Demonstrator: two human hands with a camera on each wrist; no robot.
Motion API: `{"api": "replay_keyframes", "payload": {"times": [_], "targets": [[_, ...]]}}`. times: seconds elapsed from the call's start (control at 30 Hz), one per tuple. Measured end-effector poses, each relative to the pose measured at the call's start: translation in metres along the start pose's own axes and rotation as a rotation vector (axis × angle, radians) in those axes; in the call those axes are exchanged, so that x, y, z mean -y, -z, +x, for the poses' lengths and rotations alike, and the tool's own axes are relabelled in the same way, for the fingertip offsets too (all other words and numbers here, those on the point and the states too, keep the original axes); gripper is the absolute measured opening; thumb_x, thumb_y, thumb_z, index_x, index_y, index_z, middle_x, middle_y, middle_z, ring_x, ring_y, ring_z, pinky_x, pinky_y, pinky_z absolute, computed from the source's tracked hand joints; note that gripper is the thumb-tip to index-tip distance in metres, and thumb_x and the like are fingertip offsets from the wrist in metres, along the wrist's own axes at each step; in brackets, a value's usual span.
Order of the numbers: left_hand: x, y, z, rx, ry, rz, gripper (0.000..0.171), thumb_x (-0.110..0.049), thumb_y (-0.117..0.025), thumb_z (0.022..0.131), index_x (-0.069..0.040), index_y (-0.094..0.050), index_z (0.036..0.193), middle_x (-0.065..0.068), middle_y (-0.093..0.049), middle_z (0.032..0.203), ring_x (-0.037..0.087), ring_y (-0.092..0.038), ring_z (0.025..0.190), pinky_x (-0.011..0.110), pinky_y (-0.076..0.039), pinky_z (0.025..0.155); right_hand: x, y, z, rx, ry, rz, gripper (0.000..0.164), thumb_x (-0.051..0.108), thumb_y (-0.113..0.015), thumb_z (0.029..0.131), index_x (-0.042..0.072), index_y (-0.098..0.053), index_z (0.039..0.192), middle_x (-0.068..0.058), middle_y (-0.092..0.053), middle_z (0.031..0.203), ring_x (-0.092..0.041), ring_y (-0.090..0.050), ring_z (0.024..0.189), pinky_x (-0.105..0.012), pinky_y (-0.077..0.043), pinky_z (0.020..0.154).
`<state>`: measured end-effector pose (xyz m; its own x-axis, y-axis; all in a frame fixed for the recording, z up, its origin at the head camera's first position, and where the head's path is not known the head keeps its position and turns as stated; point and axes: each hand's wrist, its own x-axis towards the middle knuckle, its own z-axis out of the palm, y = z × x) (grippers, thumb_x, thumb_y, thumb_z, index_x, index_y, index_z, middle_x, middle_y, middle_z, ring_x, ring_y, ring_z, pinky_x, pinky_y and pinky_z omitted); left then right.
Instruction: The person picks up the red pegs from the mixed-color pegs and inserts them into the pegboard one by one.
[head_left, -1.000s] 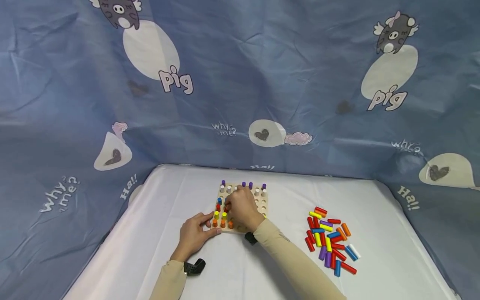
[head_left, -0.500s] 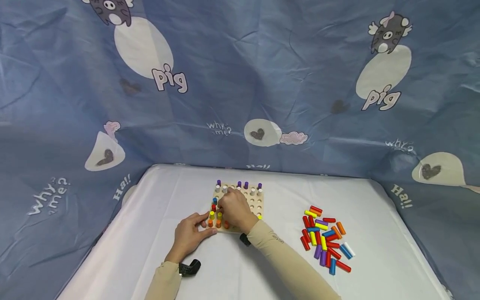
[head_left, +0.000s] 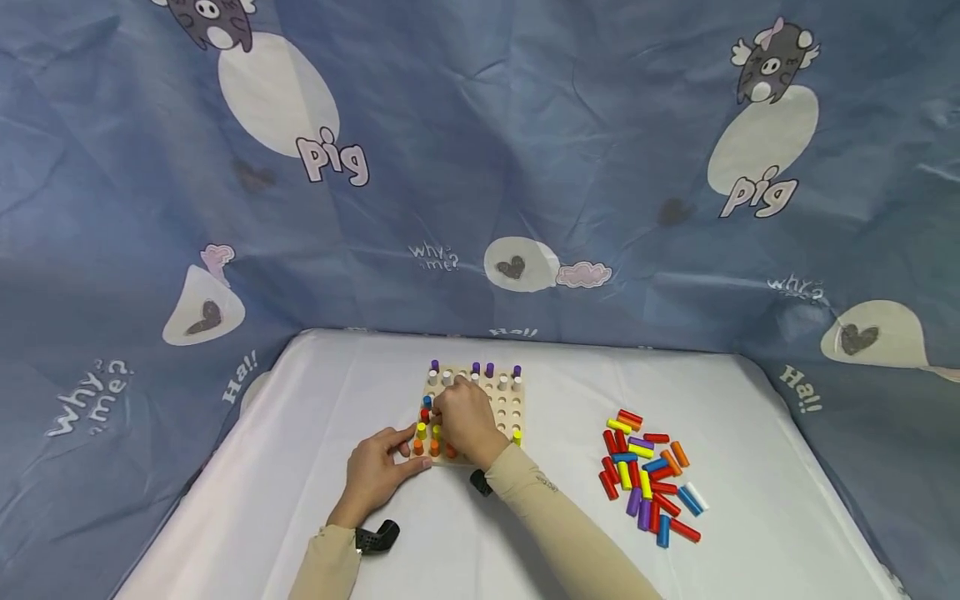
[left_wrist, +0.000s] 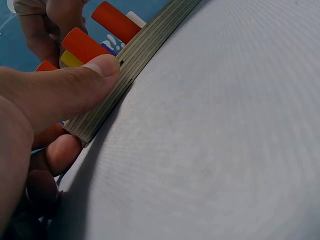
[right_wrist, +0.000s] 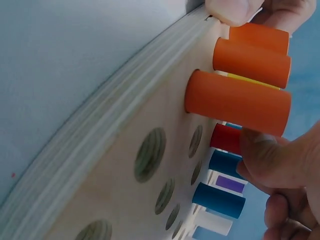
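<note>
The right hand (head_left: 468, 421) pinches what looks like a red peg (right_wrist: 225, 138) at the board (right_wrist: 120, 175); pushed in skewed, it could bind. Crowding that hand, orange pegs (right_wrist: 237, 102) and blue pegs (right_wrist: 217, 200) might be knocked by its knuckles. Left of it, the left hand (head_left: 375, 471) grips the board's near corner; a slack hold could let it skid.

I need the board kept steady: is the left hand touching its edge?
Touching. The left wrist view shows it plainly: the thumb of the left hand lies against the layered edge of the pegboard.
</note>
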<state>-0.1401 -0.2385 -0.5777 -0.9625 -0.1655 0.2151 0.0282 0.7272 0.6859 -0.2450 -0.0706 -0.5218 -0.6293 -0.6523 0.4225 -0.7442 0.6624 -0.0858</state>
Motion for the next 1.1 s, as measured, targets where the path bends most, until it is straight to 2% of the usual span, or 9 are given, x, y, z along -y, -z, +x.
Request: {"api": "replay_keyframes", "payload": {"times": [0.23, 0.43, 0.6, 0.87, 1.1], "targets": [[0.000, 0.003, 0.000, 0.015, 0.003, -0.001, 0.068, -0.040, -0.097, 0.075, -0.012, -0.076, 0.133, -0.010, -0.056, 0.076, 0.005, -0.039, 0.056, 0.024, -0.031, 0.056, 0.002, 0.001, 0.000, -0.011, -0.041, 0.029, 0.009, 0.018, -0.094, 0.079, 0.020, -0.086, 0.079, 0.009, -0.079, 0.079, -0.013, -0.061, 0.074, -0.028, -0.054, 0.072], [0.000, 0.003, -0.001, 0.003, 0.002, -0.003, 0.068, -0.039, -0.097, 0.074, -0.012, -0.076, 0.132, -0.011, -0.056, 0.076, 0.004, -0.038, 0.056, 0.024, -0.031, 0.055, 0.003, 0.001, -0.001, 0.009, -0.038, 0.046, 0.010, 0.024, -0.094, 0.082, 0.019, -0.085, 0.081, 0.008, -0.079, 0.080, -0.013, -0.060, 0.074, -0.028, -0.054, 0.071], [-0.001, 0.002, 0.000, -0.006, -0.014, -0.013, 0.066, -0.038, -0.097, 0.075, -0.011, -0.076, 0.131, -0.010, -0.057, 0.077, 0.003, -0.038, 0.056, 0.024, -0.030, 0.055, -0.002, 0.004, 0.001, 0.040, -0.003, 0.002, 0.013, 0.027, -0.093, 0.083, 0.019, -0.084, 0.080, 0.008, -0.078, 0.079, -0.014, -0.060, 0.074, -0.029, -0.053, 0.071], [-0.001, 0.003, 0.000, 0.007, 0.014, -0.020, 0.066, -0.039, -0.097, 0.075, -0.013, -0.076, 0.132, -0.010, -0.058, 0.076, 0.005, -0.036, 0.055, 0.024, -0.031, 0.056, -0.003, 0.009, 0.006, 0.062, 0.115, -0.110, 0.020, 0.037, -0.091, 0.082, 0.019, -0.083, 0.079, 0.005, -0.077, 0.076, -0.016, -0.067, 0.080, -0.033, -0.056, 0.074], [0.001, 0.002, 0.001, 0.010, 0.021, -0.001, 0.067, -0.040, -0.097, 0.075, -0.015, -0.076, 0.134, -0.010, -0.056, 0.076, 0.006, -0.035, 0.057, 0.024, -0.030, 0.058, 0.002, 0.019, 0.004, 0.131, 0.124, -0.152, 0.015, 0.034, -0.087, 0.086, 0.019, -0.085, 0.088, 0.004, -0.080, 0.084, -0.018, -0.066, 0.082, -0.037, -0.058, 0.078]]}}
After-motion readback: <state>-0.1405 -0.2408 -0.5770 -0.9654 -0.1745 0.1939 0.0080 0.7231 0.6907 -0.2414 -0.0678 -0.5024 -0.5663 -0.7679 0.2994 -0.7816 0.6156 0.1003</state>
